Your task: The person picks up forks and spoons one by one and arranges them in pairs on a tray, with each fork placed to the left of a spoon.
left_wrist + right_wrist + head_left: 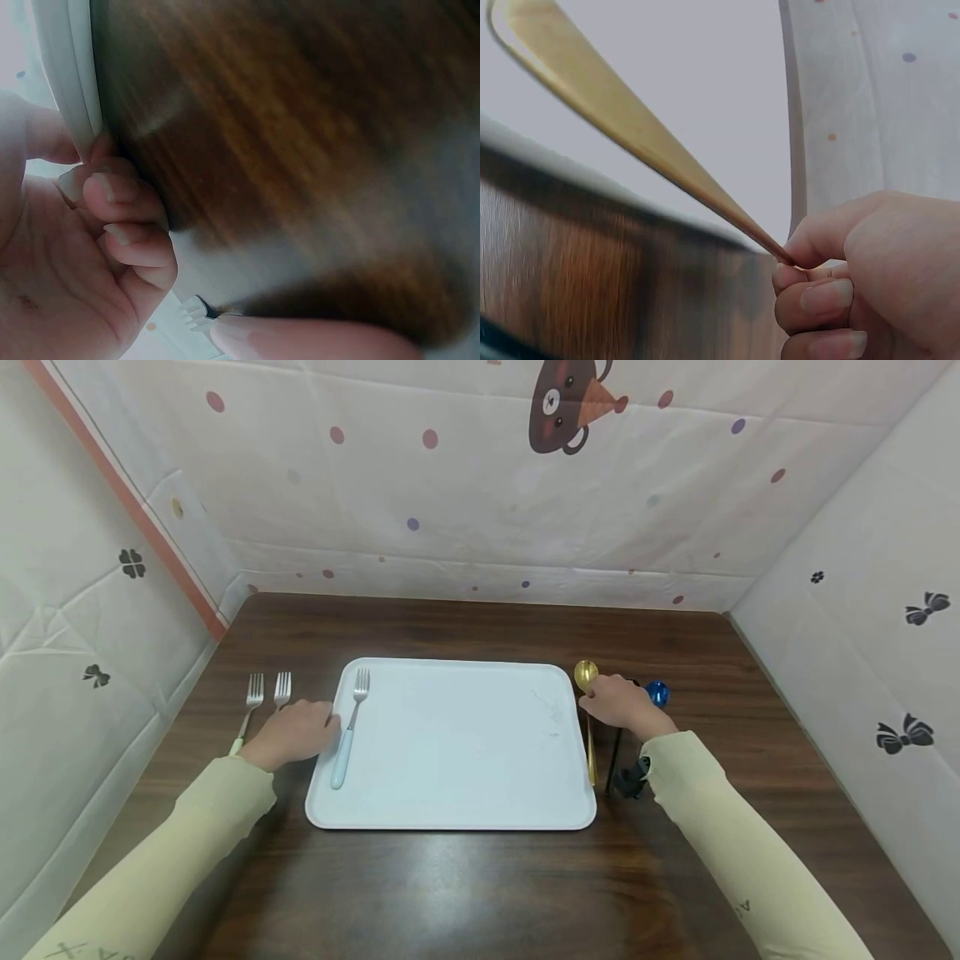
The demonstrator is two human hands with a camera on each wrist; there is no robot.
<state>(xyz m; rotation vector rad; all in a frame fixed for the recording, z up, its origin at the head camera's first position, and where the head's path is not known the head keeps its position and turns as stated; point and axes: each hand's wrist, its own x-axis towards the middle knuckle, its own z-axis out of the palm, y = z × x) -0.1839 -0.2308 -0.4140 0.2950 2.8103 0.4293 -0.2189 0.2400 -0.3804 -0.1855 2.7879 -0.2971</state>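
A white tray (465, 743) lies on the wooden table. My left hand (298, 733) is at its left edge, and in the left wrist view thumb and fingers pinch the tray's rim (71, 82). On the tray's left side rests a fork with a light blue handle (343, 758). My right hand (622, 700) pinches a gold spoon (591, 747) by its thin neck, its handle (622, 105) slanting over the tray's right edge. The spoon's bowl shows just beyond my fingers.
Two forks lie left of the tray: one with a pale handle (253, 692), the other (282, 685) partly hidden by my left hand. A blue spoon (657, 693) lies beyond my right hand, partly covered. Patterned cloth walls (480, 485) stand around the table.
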